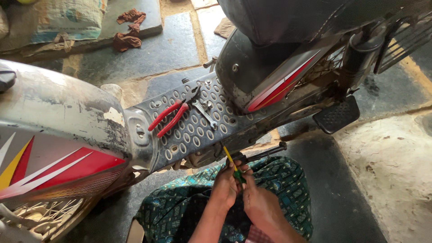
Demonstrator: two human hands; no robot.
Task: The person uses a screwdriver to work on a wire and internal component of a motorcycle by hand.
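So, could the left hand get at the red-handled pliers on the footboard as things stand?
Probably yes: the red-handled pliers lie uncovered on the perforated footboard, above the left hand. But that hand is on the yellow-green screwdriver and would have to let go.

Red-handled pliers (170,118) and a spanner (203,110) lie on the perforated footboard (198,135).
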